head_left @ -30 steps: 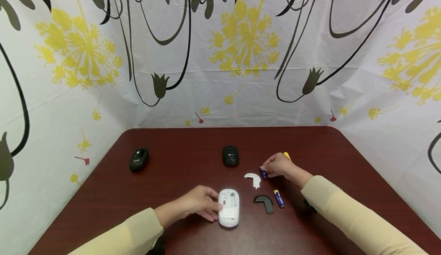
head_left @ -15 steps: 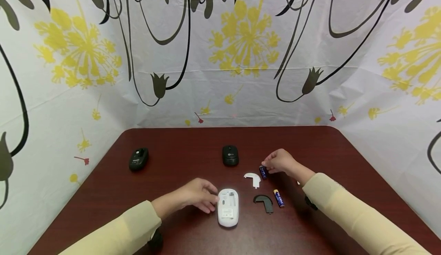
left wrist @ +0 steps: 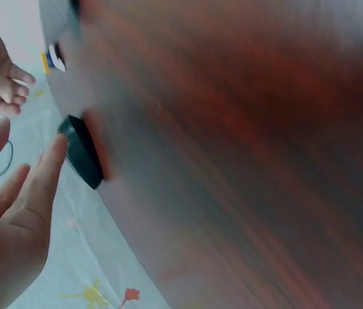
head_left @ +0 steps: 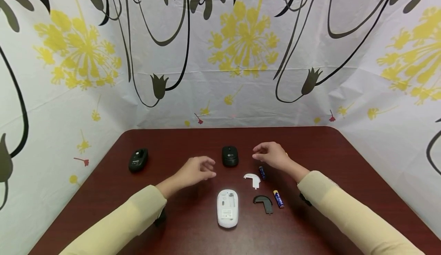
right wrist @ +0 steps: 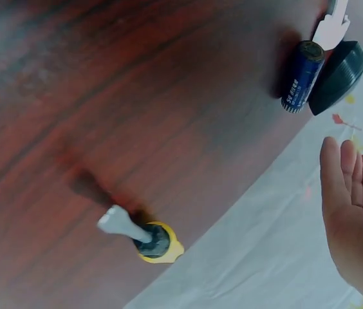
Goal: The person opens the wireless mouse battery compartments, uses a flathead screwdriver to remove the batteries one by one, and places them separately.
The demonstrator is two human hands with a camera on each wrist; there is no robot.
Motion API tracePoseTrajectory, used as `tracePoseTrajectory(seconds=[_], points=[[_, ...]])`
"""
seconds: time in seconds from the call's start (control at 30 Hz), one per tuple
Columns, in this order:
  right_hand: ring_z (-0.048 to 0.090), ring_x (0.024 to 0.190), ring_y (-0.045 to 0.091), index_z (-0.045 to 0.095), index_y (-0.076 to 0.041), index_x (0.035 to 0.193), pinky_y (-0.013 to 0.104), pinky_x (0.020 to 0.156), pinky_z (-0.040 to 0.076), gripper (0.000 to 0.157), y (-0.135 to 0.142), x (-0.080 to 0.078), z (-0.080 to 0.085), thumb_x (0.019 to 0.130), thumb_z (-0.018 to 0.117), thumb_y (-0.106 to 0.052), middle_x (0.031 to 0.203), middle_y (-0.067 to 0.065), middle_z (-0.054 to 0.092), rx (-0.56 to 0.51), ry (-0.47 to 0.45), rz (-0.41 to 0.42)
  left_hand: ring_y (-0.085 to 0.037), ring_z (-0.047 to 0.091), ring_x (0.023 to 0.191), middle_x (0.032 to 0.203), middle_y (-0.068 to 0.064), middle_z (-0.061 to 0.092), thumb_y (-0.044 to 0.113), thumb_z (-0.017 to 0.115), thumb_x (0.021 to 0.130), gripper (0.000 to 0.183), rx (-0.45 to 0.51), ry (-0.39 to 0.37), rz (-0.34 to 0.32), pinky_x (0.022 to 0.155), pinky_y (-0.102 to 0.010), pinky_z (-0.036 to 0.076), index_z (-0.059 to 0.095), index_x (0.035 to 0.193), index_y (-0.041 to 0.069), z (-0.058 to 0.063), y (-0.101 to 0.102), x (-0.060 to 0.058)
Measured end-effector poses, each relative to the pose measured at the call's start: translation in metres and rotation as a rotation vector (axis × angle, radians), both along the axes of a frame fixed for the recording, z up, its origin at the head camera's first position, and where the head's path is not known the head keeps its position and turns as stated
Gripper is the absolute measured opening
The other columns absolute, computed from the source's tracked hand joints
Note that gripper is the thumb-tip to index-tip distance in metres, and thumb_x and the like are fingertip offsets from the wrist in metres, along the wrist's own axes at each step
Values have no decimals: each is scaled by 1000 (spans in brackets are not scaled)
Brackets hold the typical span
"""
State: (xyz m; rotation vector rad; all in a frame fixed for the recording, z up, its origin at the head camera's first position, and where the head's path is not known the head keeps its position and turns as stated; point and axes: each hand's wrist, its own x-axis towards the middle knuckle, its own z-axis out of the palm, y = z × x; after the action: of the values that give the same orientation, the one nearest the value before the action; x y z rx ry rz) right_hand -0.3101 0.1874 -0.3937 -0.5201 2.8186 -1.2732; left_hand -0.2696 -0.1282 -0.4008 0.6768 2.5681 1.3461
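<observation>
My left hand point(head_left: 196, 170) hovers left of a black computer mouse point(head_left: 230, 156), its fingers loosely bent and holding nothing. On the other side of that mouse is my right hand point(head_left: 272, 155), also holding nothing, fingers reaching left. The left wrist view shows the ridged side of the black mouse point(left wrist: 82, 151) beyond my left fingertips. A blue battery point(head_left: 262, 173) lies just below my right hand, beside a white battery cover point(head_left: 253, 180). Nearer to me, a white mouse point(head_left: 227, 209) lies underside up, its battery compartment uncovered.
A dark battery cover point(head_left: 264, 203) and a second battery point(head_left: 278, 199) lie right of the white mouse. Another black mouse point(head_left: 138, 160) sits at the far left. A yellow-and-black item with a pale tip point(right wrist: 146, 238) shows in the right wrist view. Patterned cloth point(head_left: 234, 94) hangs behind the table.
My left hand has left the white mouse and moved up toward the black one. My right hand has let go of the battery beside the white cover and shifted up and left.
</observation>
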Motion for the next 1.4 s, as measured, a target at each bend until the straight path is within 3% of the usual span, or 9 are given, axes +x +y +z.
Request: tracePoseTrajectory(seconds=[0.13,0.3,0.43,0.6,0.77,1.03,1.27,1.4], points=[[62,95,22,68,-2,112,38,77,54,29,-8,-3,0,89,73,-18,107,8,67,84,102,46,-20,65,97,115,-16,64,16,75,87,40,-77,161,17,80,-33,57,62,122,0,0,3,-14],[58,109,26,66,-3,116,44,89,51,32,-18,-9,-2,88,73,-16,117,9,63,150,189,132,-24,61,107,121,-11,61,19,74,88,44,-215,336,-23,88,-35,54,60,126,2,0,10,-30],[56,113,27,64,-2,120,45,92,50,36,-24,-15,-7,88,73,-16,120,8,60,240,289,217,-23,57,112,123,-10,60,22,74,88,47,-345,444,-58,95,-37,50,59,128,3,-2,13,-41],[58,109,23,64,-4,120,39,88,53,37,-28,-23,-12,86,76,-15,120,7,58,371,447,326,-20,57,111,118,-8,61,24,75,87,46,-536,680,-146,96,-34,49,60,125,4,-9,14,-55],[59,111,22,66,-6,118,37,90,53,37,-28,-31,-16,84,77,-15,121,8,62,449,611,437,-26,55,115,119,-11,62,23,78,84,47,-599,902,-242,106,-42,40,62,123,3,-13,15,-66],[57,118,26,63,-6,127,38,96,50,48,-25,-40,-25,83,78,-19,128,13,60,617,823,540,-27,51,124,130,-12,59,28,77,84,51,-659,1042,-304,111,-44,34,62,127,6,-19,18,-79],[53,124,25,60,-5,132,41,106,40,52,-24,-44,-26,85,76,-21,132,11,59,765,913,590,-25,53,122,127,-10,62,29,77,84,49,-710,1169,-373,106,-44,40,63,126,6,-27,19,-88],[52,124,24,59,-6,133,40,107,39,51,-24,-47,-28,87,73,-23,132,10,59,819,922,610,-25,54,121,126,-10,63,29,76,86,48,-731,1195,-378,105,-43,41,63,125,6,-31,21,-91]])
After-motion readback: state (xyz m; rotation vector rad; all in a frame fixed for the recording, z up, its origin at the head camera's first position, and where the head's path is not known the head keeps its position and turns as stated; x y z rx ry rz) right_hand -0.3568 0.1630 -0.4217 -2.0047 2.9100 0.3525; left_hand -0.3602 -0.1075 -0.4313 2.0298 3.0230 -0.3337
